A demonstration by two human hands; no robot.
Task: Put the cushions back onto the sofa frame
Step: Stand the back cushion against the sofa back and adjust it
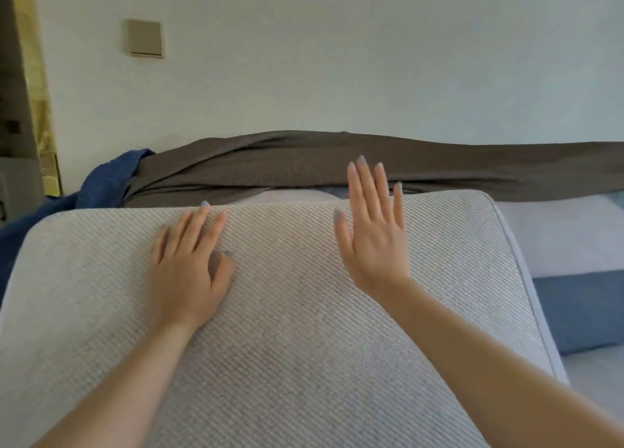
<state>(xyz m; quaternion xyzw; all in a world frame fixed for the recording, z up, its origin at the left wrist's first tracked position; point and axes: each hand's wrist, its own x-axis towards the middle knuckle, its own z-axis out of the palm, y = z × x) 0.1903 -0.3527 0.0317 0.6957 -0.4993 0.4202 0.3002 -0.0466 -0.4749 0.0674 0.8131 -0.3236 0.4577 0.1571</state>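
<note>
From the head view, the grey woven cushion [304,329] fills the near and middle ground, lying flat and broad. Its far edge sits just short of the brown cloth [337,164] draped along what I take to be the sofa back. The frame itself is hidden beneath the cushion, so how squarely it sits cannot be told. The left hand [189,272] rests palm down on the cushion, fingers straight and released, their tips at the far edge and the thumb tucked in toward the palm. The right hand [374,235] grasps nothing either: its fingers are straight and slightly spread and it looks raised, tips over the far edge, though whether the heel touches the fabric is unclear. The step in hand seems to be seating this cushion. To do it well, I would press with both flat palms and push evenly toward the far side, so neither corner rides up and the brown cloth is not trapped or bunched under the far edge. The right seam should then be checked against the pale lilac padding [557,235] and the blue panel [580,309] just beside it on the right. The weave looks coarse and grippy, so sliding probably calls for firm pressure. A blue cloth [108,184] is heaped at the far left, touching the brown one. Behind stands a plain pale wall [337,59] with a beige wall plate [146,38], and a golden curtain [40,110] hangs at the far left edge.
</note>
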